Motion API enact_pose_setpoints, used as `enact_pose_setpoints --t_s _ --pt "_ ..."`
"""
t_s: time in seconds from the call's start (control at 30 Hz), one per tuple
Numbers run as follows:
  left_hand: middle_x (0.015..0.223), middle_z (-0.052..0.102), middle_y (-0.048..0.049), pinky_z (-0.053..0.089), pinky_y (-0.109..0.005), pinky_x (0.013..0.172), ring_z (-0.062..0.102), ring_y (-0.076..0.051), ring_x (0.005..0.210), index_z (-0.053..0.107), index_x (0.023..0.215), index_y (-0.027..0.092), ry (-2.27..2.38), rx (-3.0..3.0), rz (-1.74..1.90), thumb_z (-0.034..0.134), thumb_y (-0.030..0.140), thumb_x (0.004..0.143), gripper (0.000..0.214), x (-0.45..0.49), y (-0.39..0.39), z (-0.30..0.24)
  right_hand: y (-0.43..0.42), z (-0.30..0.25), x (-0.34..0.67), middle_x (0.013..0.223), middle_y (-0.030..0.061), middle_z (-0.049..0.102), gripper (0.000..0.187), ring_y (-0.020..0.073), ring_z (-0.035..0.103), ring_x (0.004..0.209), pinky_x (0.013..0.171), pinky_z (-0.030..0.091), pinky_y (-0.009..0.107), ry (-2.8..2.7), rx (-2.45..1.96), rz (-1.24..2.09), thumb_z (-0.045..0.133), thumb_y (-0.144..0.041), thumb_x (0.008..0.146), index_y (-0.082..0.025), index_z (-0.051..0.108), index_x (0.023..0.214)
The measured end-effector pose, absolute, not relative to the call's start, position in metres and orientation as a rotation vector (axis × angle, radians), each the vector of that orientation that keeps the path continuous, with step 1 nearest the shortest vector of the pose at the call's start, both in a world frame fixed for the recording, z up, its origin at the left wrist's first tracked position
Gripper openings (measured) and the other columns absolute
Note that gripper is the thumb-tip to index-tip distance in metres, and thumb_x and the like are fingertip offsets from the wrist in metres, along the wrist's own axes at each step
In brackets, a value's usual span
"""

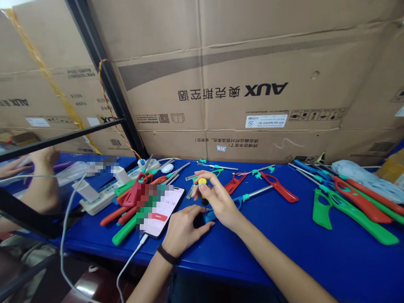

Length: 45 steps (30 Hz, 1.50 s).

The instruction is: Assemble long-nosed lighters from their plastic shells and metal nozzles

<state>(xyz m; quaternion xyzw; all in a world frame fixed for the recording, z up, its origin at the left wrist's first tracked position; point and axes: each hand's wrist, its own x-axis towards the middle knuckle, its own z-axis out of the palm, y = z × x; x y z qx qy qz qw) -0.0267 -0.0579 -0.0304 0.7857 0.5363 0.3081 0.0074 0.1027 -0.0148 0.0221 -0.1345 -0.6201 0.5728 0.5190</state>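
A blue long-necked gas lighter (210, 216) lies on the table with its metal tube pointing right and away from me. My left hand (183, 230), wearing a dark wristband, is closed around its handle end, thumb on the near side. In my right hand (218, 200) is a screwdriver (202, 181) with a yellow and black handle, held upright over the lighter; its tip is hidden. Just behind my hands are small clear parts (190, 191). Red handle shells (282, 188) and a loose metal tube with green parts (218, 166) lie farther back.
To the left, a phone (163, 212) on a white cable leans on a pile of coloured lighters (128, 224), beside a power strip (104, 192). More lighters (362, 214) lie at right. Cardboard (225, 59) walls the back. Another person's arm (38, 185) is beyond the black frame (101, 81).
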Motion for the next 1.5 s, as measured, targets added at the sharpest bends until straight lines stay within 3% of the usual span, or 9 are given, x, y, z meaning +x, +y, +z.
enact_pose_setpoints --t_s 0.07,0.2,0.4,0.57,0.77,0.93,1.1,1.3,1.5 --pt "0.09 0.073 -0.0037 0.055 -0.029 0.067 0.07 -0.022 0.078 0.065 0.095 0.019 1.68 2.453 0.962 0.066 0.036 0.079 0.024 -0.0267 -0.0579 -0.0301 -0.0156 0.0225 0.1025 0.099 0.0005 0.046 0.03 0.0086 0.045 0.06 0.058 0.041 0.027 -1.463 -0.297 1.39 0.06 -0.048 0.083 -0.026 0.042 0.094" --pt "0.088 0.073 -0.0018 0.054 -0.028 0.067 0.07 -0.021 0.078 0.065 0.093 0.02 1.678 2.453 0.963 0.067 0.038 0.078 0.024 -0.0265 -0.0586 -0.0299 -0.0164 0.0232 0.1044 0.072 -0.0027 0.041 0.034 0.012 0.041 0.059 0.06 0.039 0.028 -1.489 -0.333 1.431 0.031 -0.054 0.095 -0.024 0.047 0.094" --pt "0.089 0.073 -0.0044 0.055 -0.03 0.066 0.07 -0.023 0.078 0.064 0.094 0.018 1.704 2.449 0.984 0.066 0.037 0.078 0.025 -0.0272 -0.0583 -0.0318 -0.0179 0.0227 0.1024 0.106 0.0015 0.043 0.034 0.0103 0.049 0.07 0.067 0.045 0.028 -1.491 -0.312 1.388 0.063 -0.048 0.08 -0.026 0.042 0.096" --pt "0.085 0.073 -0.0024 0.055 -0.029 0.066 0.07 -0.021 0.075 0.065 0.091 0.02 1.708 2.45 0.97 0.066 0.036 0.077 0.021 -0.0273 -0.0585 -0.0308 -0.0163 0.0197 0.1028 0.087 0.0005 0.044 0.032 0.0116 0.044 0.066 0.066 0.043 0.029 -1.534 -0.344 1.421 0.035 -0.053 0.094 -0.024 0.049 0.098" --pt "0.089 0.073 -0.0034 0.055 -0.029 0.066 0.07 -0.021 0.077 0.064 0.093 0.019 1.721 2.45 0.957 0.065 0.036 0.078 0.022 -0.0268 -0.0585 -0.0297 -0.0143 0.0185 0.0981 0.097 -0.0005 0.045 0.034 0.0092 0.046 0.063 0.062 0.043 0.028 -1.437 -0.33 1.368 0.062 -0.049 0.081 -0.027 0.04 0.097" --pt "0.085 0.072 -0.0023 0.054 -0.028 0.067 0.07 -0.021 0.076 0.064 0.091 0.02 1.723 2.454 0.95 0.064 0.038 0.078 0.022 -0.0265 -0.0584 -0.0293 -0.0136 0.0175 0.0969 0.076 -0.0013 0.041 0.036 0.0128 0.042 0.063 0.063 0.04 0.03 -1.471 -0.358 1.402 0.034 -0.055 0.093 -0.024 0.048 0.101" --pt "0.09 0.073 -0.0036 0.054 -0.028 0.066 0.07 -0.022 0.079 0.065 0.095 0.021 1.723 2.449 0.942 0.063 0.037 0.079 0.023 -0.0266 -0.0585 -0.029 -0.0147 0.0184 0.0971 0.088 -0.0023 0.045 0.034 0.0104 0.045 0.062 0.058 0.04 0.027 -1.392 -0.315 1.368 0.066 -0.043 0.08 -0.028 0.041 0.097" --pt "0.087 0.072 -0.0025 0.053 -0.028 0.067 0.07 -0.021 0.077 0.064 0.092 0.02 1.72 2.45 0.951 0.065 0.039 0.078 0.023 -0.0266 -0.0588 -0.0299 -0.0135 0.0189 0.0981 0.083 0.0005 0.045 0.037 0.012 0.044 0.064 0.063 0.04 0.03 -1.423 -0.353 1.449 0.036 -0.057 0.092 -0.023 0.052 0.095" --pt "0.09 0.073 -0.0034 0.054 -0.027 0.065 0.07 -0.021 0.078 0.065 0.093 0.02 1.725 2.445 0.957 0.064 0.037 0.078 0.022 -0.0268 -0.0586 -0.0297 -0.0136 0.0167 0.096 0.093 -0.0016 0.047 0.035 0.0089 0.044 0.059 0.057 0.039 0.027 -1.376 -0.301 1.398 0.065 -0.046 0.08 -0.028 0.041 0.098"
